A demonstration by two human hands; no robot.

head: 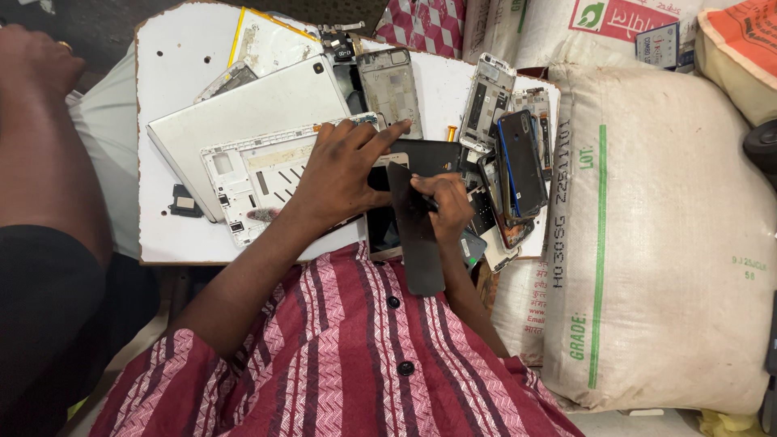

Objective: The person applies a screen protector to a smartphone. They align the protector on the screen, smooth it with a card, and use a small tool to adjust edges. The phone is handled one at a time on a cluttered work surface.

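Note:
My left hand point(344, 170) lies flat, fingers spread, across a white tablet frame point(257, 180) and the edge of a dark tablet body point(425, 154) on the white board point(174, 97). My right hand point(443, 206) grips a long black flat strip point(417, 235) that stands up from the dark tablet and reaches down toward my striped shirt. Whether the strip is still attached to the tablet I cannot tell.
A silver tablet back point(243, 109), several stripped phone frames point(391, 85) and stacked phones point(518, 166) crowd the board's far and right side. A large white woven sack point(655, 235) stands on the right. Another person's arm point(36, 137) is at the left.

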